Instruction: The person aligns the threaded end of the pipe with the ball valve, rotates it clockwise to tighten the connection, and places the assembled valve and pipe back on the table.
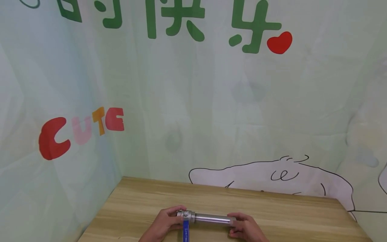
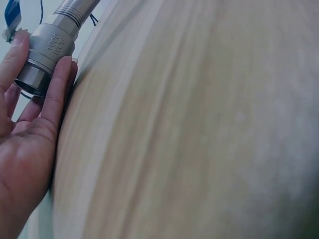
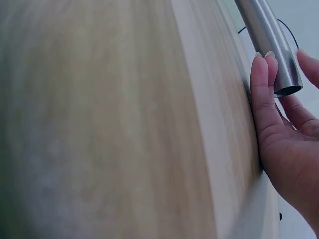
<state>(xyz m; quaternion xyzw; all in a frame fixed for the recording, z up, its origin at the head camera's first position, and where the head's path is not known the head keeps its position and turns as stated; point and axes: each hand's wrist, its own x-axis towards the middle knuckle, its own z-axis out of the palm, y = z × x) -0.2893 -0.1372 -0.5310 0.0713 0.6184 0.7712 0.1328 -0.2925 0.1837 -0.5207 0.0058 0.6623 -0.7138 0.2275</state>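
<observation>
Valve point(image 1: 189, 215): metal, held near the middle of the table's point(image 1: 145, 195) near side; raised lettering on its body, hollow left end showing in the left wrist view.
Tube point(image 1: 214, 219): smooth metal, joined to the valve's right side and running right, lying almost straight across from left to right; its hollow right end shows in the right wrist view. Whether it touches the wood, I cannot tell.
Handle point(image 1: 185, 231): blue, on the valve, pointing to the near side; pale print along it.
Left hand point(image 1: 163, 222): at the left end, thumb and fingers pinching the valve from opposite sides; two fingers lie close together along its body.
Right hand point(image 1: 246, 228): at the right end, pinching the tube between its fingers; two fingertips sit pressed together against the metal. Whether the thumb touches, I cannot tell.
Table: wood-grained, its far edge meeting the backdrop point(image 1: 211, 127).
Backdrop: pale cloth on the left and far sides; big green characters point(image 1: 182, 12) and a red heart point(image 1: 280, 42) on the far side, coloured CUTE letters point(image 1: 113, 119) on the left, a white outlined figure point(image 1: 257, 176) at the far right.
</observation>
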